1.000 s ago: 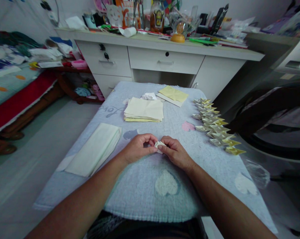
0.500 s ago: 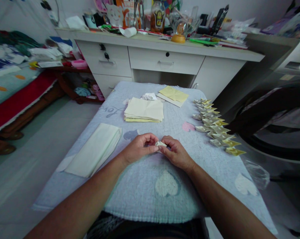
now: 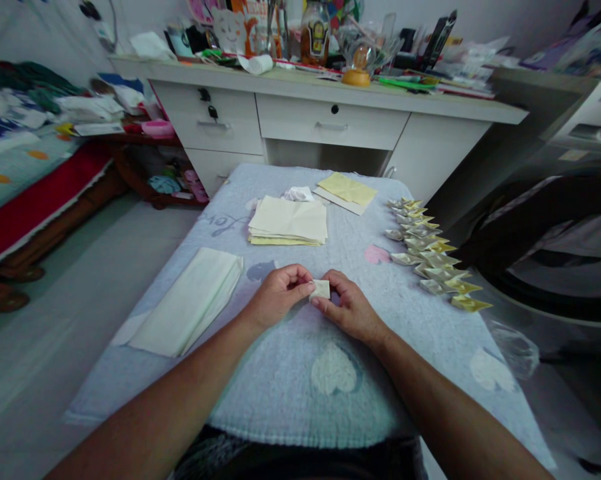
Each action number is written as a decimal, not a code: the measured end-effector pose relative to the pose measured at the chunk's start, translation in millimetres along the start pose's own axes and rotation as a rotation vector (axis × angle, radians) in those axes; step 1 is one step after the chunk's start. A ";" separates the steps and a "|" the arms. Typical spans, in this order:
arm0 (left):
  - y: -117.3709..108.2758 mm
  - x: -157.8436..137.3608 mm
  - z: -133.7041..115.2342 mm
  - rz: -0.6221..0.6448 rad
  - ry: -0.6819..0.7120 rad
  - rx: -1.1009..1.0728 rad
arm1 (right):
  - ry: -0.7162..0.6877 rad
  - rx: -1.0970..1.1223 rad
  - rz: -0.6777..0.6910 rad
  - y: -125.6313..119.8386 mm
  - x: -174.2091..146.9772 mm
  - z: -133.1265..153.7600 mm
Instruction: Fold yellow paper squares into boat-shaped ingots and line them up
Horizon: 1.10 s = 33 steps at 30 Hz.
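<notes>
A blue cloth-covered table (image 3: 280, 387) is extending beneath the hands, which are marking the clock's centre. A folded white bundle (image 3: 190, 300) is lying at 9 o'clock; pointed folded-paper pieces (image 3: 439, 273) are forming a receding array between 2 and 3 o'clock; a sheet stack (image 3: 288, 219) is resting at 11. The left hand (image 3: 280, 297) is pinching a small folded paper (image 3: 321, 289) — lying at centre — between thumb and fingers; the right hand (image 3: 353, 308) is grasping it from 3 o'clock, thumb lying along its 6 o'clock edge.
</notes>
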State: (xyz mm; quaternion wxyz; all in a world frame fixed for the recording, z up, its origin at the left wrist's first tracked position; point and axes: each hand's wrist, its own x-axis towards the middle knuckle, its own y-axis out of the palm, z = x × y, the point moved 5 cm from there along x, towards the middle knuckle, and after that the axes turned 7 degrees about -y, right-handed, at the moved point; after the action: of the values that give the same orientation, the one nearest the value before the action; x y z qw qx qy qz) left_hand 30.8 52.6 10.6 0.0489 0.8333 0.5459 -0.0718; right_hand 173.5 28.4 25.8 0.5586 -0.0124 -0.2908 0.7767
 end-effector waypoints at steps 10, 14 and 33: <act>4.5 1.9 4.6 -0.022 0.028 -0.054 | 0.037 0.103 -0.143 -5.1 -0.5 -6.8; 4.3 0.6 0.6 -0.056 0.122 0.145 | -0.004 0.109 -0.162 -6.0 -0.4 -6.1; 13.6 -6.7 -10.2 -0.212 0.496 1.022 | -0.226 -0.749 0.096 12.0 2.6 -12.7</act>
State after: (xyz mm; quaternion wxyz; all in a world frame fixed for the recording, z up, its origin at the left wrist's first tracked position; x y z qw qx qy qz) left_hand 41.3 42.7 21.9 -0.4965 0.6840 0.5175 -0.1334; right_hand 166.6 33.8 10.4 0.4429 -0.1431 -0.6127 0.6386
